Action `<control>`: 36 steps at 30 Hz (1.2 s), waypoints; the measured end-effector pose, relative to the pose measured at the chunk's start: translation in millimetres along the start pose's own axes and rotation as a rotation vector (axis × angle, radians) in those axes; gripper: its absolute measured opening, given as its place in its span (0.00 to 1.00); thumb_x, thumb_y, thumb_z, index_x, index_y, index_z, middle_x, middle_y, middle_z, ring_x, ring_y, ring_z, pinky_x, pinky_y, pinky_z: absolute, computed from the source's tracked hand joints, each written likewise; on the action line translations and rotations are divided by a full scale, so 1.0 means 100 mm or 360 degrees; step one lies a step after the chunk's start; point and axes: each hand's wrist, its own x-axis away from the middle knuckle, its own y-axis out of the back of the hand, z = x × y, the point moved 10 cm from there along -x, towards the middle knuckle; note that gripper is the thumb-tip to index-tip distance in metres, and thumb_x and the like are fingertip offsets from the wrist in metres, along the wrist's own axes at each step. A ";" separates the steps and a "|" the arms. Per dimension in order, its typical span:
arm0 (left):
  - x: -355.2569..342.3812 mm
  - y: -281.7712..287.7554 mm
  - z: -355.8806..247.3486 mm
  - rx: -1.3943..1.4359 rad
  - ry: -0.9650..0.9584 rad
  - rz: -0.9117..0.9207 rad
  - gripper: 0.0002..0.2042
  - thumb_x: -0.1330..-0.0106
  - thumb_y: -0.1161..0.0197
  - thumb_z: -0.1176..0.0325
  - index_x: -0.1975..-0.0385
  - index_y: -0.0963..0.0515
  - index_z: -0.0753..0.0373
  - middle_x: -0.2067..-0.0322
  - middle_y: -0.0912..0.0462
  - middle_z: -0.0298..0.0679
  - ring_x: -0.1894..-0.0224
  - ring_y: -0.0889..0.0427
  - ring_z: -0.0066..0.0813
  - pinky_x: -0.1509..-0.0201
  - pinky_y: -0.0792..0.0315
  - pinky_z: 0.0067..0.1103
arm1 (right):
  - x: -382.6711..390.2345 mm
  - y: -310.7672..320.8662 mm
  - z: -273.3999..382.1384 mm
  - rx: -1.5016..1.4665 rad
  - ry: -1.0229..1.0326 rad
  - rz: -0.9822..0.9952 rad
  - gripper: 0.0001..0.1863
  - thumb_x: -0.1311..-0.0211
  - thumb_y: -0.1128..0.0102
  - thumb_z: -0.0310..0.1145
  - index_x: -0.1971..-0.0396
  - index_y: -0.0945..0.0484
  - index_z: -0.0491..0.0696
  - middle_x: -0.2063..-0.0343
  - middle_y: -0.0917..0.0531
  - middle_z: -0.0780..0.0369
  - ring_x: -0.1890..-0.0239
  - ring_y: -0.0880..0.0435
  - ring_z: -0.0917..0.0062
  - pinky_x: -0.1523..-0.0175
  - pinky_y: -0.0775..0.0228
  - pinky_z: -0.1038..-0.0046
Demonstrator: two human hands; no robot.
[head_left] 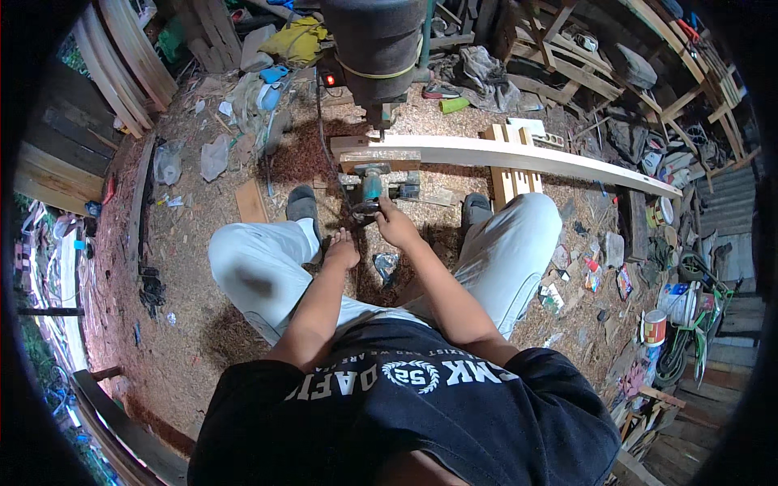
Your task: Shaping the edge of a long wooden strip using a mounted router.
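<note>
My right hand has its fingers closed on the rim of a dark handwheel at the near end of a teal vise screw. Just left of and below the wheel is my left hand, its fingers stretched forward and seemingly holding nothing. Beyond the wheel, a brown wooden block sits against a long pale timber beam, which runs off to the right. Over the beam's left end stands a large dark drilling machine, its bit close above the wood; contact cannot be made out.
Slotted pale wood pieces lie under the beam, right of the vise. A red-lit switch and a hanging cable are beside the machine. Wood shavings cover the floor. Planks lean at far left; timber scraps pile at far right.
</note>
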 end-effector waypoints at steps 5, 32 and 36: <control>-0.02 0.02 0.01 -0.0044 -0.0038 -0.0095 0.37 0.27 0.52 0.59 0.23 0.55 0.72 0.20 0.60 0.54 0.19 0.57 0.48 0.17 0.60 0.35 | 0.01 0.02 0.00 -0.0032 0.0030 -0.0049 0.30 0.26 0.49 0.37 0.30 0.35 0.40 0.30 0.33 0.46 0.25 0.37 0.57 0.23 0.44 0.65; -0.01 0.02 0.06 -0.0019 0.0069 -0.0057 0.34 0.27 0.56 0.64 0.24 0.52 0.73 0.21 0.59 0.54 0.19 0.54 0.48 0.17 0.58 0.33 | 0.08 0.05 0.06 -0.0067 0.0047 -0.0009 0.31 0.27 0.48 0.37 0.28 0.37 0.40 0.28 0.35 0.46 0.25 0.38 0.57 0.22 0.46 0.66; -0.08 0.01 -0.04 -0.0020 -0.0004 -0.0050 0.33 0.27 0.57 0.64 0.24 0.51 0.74 0.21 0.57 0.54 0.19 0.53 0.49 0.17 0.57 0.34 | 0.05 0.07 -0.09 -0.0068 0.0020 -0.0018 0.32 0.27 0.48 0.38 0.28 0.38 0.40 0.29 0.34 0.46 0.25 0.37 0.56 0.22 0.46 0.66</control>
